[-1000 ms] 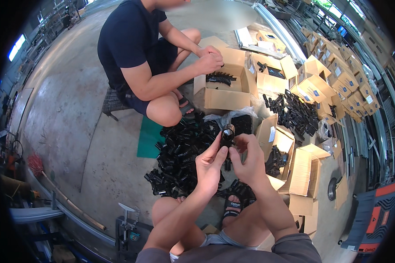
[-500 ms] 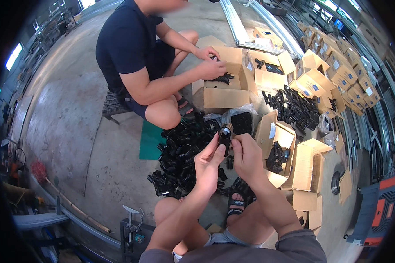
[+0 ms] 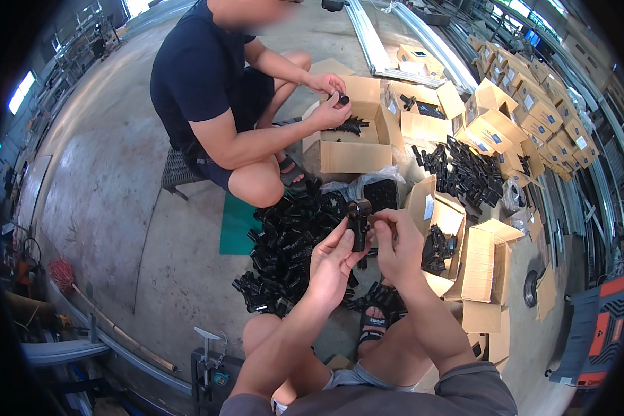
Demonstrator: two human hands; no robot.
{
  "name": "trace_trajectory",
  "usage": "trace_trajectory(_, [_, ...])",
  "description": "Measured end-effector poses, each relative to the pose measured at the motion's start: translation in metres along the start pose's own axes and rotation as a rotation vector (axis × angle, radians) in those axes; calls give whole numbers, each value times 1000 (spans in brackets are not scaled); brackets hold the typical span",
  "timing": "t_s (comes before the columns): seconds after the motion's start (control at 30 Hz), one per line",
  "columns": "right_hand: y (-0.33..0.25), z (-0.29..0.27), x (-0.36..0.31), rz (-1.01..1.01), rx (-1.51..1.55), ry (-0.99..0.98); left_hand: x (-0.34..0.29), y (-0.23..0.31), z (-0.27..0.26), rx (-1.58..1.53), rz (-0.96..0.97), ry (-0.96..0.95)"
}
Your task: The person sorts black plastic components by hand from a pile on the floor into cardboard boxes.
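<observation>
A black tubular fitting with a rounded, ring-like head stands upright between my hands. My left hand is closed round its lower body, thumb along the near side. Beside it, my right hand has loosely bent fingers, thumb apart from the index finger. Its fingertips are close to the fitting's right side; whether they touch is unclear. Below and to the left spreads a large heap of similar black fittings.
A co-worker sits on a woven stool, handling a black part over an open carton. More open cartons, another pile of black parts and stacked boxes are on the right. A green mat lies left.
My right fingers have loosened and drawn back from the fitting, which now stands more upright in my left hand. The co-worker's hands have shifted, showing the black part they hold.
</observation>
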State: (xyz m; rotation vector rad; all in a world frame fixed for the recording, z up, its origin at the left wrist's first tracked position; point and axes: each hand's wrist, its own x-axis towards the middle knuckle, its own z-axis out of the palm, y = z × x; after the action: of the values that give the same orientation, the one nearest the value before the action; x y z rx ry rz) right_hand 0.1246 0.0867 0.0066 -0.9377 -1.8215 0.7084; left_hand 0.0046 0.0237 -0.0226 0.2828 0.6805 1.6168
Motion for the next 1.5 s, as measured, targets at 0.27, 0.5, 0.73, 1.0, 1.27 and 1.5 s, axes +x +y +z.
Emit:
trace_trajectory(0.27, [11, -1, -3, -123, -76, -20, -1, 1, -1, -28, -46, -52])
trace_trajectory(0.5, [-4, -10, 1, -200, -7, -7, 0, 0, -6, -67, -74, -96])
trace_trajectory(0.73, [-4, -2, -4, -180, -59, -30, -2, 5, -10, -55, -37, -122])
trace_trajectory(1.0, [16, -15, 4, 302, 464, 51, 1, -4, 8, 336, 52, -49])
trace_trajectory(1.27, [58, -86, -15, 306, -187, -210, -11, -19, 17, 1120, 137, -102])
trace_trajectory(1.5, [204, -158, -144, 798, -567, -491, -12, -5, 10, 1120, 29, -148])
